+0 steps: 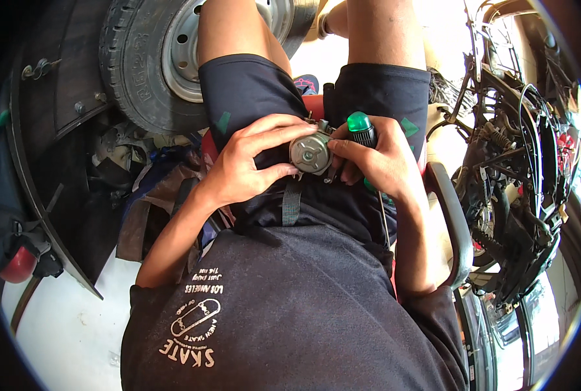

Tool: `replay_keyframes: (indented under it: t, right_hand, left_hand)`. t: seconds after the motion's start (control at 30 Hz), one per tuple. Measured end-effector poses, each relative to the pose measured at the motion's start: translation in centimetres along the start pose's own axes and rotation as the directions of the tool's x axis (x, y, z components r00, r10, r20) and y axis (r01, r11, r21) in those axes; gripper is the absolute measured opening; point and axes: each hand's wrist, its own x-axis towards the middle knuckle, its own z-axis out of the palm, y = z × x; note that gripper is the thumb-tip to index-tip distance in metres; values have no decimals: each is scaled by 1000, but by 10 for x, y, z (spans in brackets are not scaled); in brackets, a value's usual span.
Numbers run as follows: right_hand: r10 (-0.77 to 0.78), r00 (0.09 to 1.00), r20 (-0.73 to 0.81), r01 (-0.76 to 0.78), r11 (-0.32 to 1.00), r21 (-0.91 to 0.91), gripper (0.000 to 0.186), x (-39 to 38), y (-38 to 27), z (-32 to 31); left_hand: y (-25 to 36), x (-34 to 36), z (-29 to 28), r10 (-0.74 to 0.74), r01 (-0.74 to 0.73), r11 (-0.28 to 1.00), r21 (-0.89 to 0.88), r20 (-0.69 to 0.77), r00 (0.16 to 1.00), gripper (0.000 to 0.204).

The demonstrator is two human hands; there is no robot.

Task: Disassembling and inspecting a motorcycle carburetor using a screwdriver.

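I hold a silver metal carburetor [308,155] with a round cap over my lap. My left hand [251,159] grips it from the left, fingers along its top and thumb at its lower edge. My right hand [378,156] has its thumb on the carburetor's right side and is closed around a screwdriver with a translucent green and black ribbed handle [362,133], standing up from the fist. Below that fist a second green piece shows, with a long thin metal shaft [383,218] pointing down toward me; whether it is a separate tool I cannot tell.
A tire on a steel wheel [130,65] is at the upper left beside dark panels [62,195]. A red and black part [20,260] is at the far left. A stripped motorcycle frame [512,163] fills the right side, beside the chair's black armrest [456,221].
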Motion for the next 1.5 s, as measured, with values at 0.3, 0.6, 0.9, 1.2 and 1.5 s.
replay_keyframes:
  t: [0.3, 0.6, 0.9, 1.2, 1.5]
  right_hand:
    - [-17, 999, -46, 14, 998, -66, 17, 7, 2, -1]
    - [-103, 992, -79, 91, 986, -143, 18, 9, 9, -1]
    - [-102, 990, -98, 89, 988, -129, 18, 8, 11, 0]
    - [-141, 984, -108, 129, 986, -108, 17, 6, 14, 2]
    - [-125, 990, -68, 124, 992, -23, 16, 2, 11, 0]
  left_hand:
    - [15, -20, 21, -224, 217, 975, -56, -236, 946, 53]
    - [2, -29, 39, 23, 44, 986, 162, -391, 920, 31]
    - [2, -31, 46, 207, -47, 936, 348, -439, 874, 15]
    - [-1, -30, 42, -5, 51, 991, 121, -354, 935, 18]
    - [1, -30, 38, 145, -52, 951, 304, -291, 946, 24]
